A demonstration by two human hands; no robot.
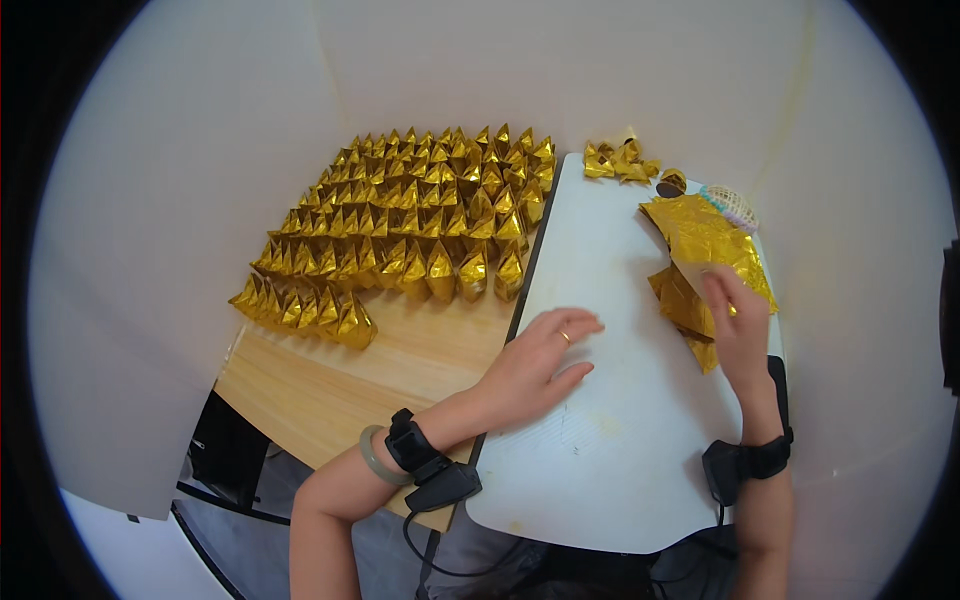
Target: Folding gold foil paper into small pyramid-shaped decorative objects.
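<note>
My right hand is over the right side of the white tabletop, its fingers pinched at the edge of a gold foil paper sheet. More gold foil paper lies beneath and beside that hand, its sheets overlapping at angles. My left hand hovers near the left edge of the white top, thumb and fingers apart and nothing in them. Beyond it, on the wooden table, folded gold paper ingots stand in several close rows, pointed tips up.
A few gold folded pieces lie at the far end of the white top. Near them are a small round gold-and-dark object and a pale woven item. Pale walls enclose the back and sides. A black bag sits below the table's left edge.
</note>
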